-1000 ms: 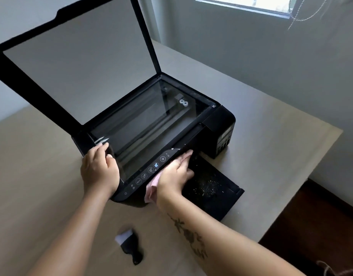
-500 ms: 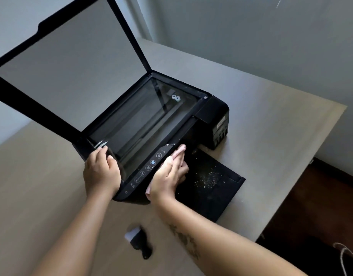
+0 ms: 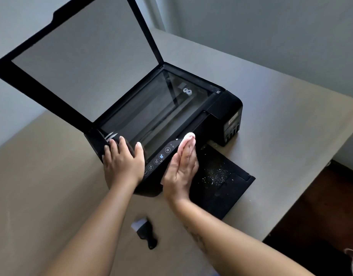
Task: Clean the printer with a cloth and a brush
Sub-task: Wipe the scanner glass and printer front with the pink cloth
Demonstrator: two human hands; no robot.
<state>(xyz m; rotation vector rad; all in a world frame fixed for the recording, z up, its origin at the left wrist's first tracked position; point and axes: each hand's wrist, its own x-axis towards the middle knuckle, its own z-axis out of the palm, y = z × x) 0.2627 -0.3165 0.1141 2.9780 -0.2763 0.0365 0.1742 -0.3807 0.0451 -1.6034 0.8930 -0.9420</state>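
Observation:
A black printer (image 3: 229, 108) stands on the table with its scanner lid (image 3: 80, 62) raised and the glass (image 3: 155, 114) showing. My left hand (image 3: 121, 160) lies flat on the printer's front left corner, fingers spread. My right hand (image 3: 182, 166) presses a pale pink cloth (image 3: 188, 136) against the front edge beside the control panel (image 3: 161, 156); only the cloth's tip shows past my fingertips. A small black brush (image 3: 145, 231) with pale bristles lies on the table near me, between my forearms.
The printer's black output tray (image 3: 227, 188) sticks out at the front right, with pale crumbs scattered on it. The beige table (image 3: 281, 126) ends at the right, where a dark floor (image 3: 321, 226) lies below. Grey walls stand behind.
My right hand has slid along the printer's front edge to the right with the cloth, whose tip now shows beyond the fingertips. My left hand has stayed on the corner.

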